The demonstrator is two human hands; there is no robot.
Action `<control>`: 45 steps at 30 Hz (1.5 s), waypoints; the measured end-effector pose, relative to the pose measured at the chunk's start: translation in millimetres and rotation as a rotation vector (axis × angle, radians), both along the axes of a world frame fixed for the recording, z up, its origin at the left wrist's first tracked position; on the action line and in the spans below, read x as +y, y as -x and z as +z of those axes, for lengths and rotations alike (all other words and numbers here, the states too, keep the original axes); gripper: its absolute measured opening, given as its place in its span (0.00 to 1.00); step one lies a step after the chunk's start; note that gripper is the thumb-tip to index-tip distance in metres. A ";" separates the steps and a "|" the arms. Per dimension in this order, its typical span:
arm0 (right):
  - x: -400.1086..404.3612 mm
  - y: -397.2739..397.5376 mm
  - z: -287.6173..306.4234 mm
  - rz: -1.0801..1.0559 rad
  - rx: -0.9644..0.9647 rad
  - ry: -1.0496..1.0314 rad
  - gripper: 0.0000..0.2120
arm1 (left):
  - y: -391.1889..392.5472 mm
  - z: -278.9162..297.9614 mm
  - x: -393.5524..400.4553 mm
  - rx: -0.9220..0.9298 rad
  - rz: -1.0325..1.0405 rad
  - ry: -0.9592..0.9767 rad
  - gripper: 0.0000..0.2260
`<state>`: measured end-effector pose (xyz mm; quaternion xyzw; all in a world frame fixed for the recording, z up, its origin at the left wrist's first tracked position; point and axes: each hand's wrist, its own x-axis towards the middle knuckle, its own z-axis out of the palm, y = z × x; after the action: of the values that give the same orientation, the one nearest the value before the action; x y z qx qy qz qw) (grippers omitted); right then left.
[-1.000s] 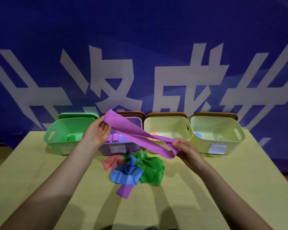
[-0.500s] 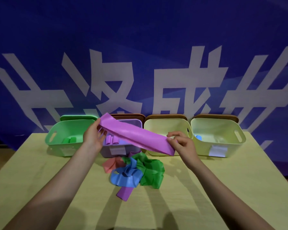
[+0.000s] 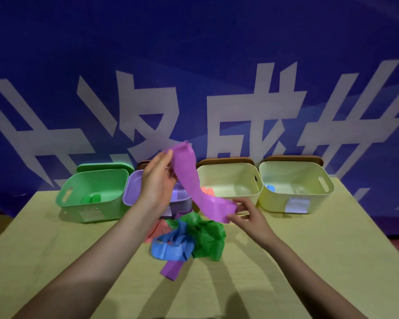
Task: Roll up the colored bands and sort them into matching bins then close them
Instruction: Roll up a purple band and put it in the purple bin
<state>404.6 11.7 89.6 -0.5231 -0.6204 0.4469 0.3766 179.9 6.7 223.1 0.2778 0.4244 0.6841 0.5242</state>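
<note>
- The left hand (image 3: 158,180) pinched the upper end of a flat purple stretchy band (image 3: 194,187), raised before the lilac plastic bin (image 3: 134,192).
- The right hand (image 3: 247,215) gripped the band's lower end just above the tangled heap of green, blue and salmon bands (image 3: 189,238) on the pale wooden table (image 3: 309,249).
- The green bin (image 3: 95,194) and two cream bins (image 3: 230,180) stood open in a row with the lilac one.

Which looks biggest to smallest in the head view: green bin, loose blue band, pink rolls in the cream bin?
1. green bin
2. blue band, though it lies nearer the camera
3. pink rolls, partly hidden by the purple band
</note>
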 end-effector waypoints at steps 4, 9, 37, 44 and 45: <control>-3.8 14.8 45.4 -0.009 0.200 -0.177 0.12 | -20.5 -2.9 -15.9 0.200 -0.055 0.011 0.04; -3.6 40.4 109.6 0.095 0.310 -0.416 0.13 | -26.6 -8.5 -31.1 0.378 -0.037 0.046 0.04; 16.4 85.7 113.5 0.097 0.207 -0.372 0.16 | -24.7 -6.6 -15.2 0.459 0.051 -0.131 0.02; 16.9 103.0 121.1 0.120 0.236 -0.360 0.13 | -19.2 -2.4 -5.9 0.178 -0.003 0.055 0.12; 17.8 103.6 120.7 0.127 0.249 -0.350 0.13 | -19.4 -0.1 -4.6 0.158 -0.014 0.032 0.11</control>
<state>301.0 29.5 210.3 -0.3504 -0.6689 0.4163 0.5065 199.3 2.0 223.0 0.3254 0.4733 0.6496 0.4981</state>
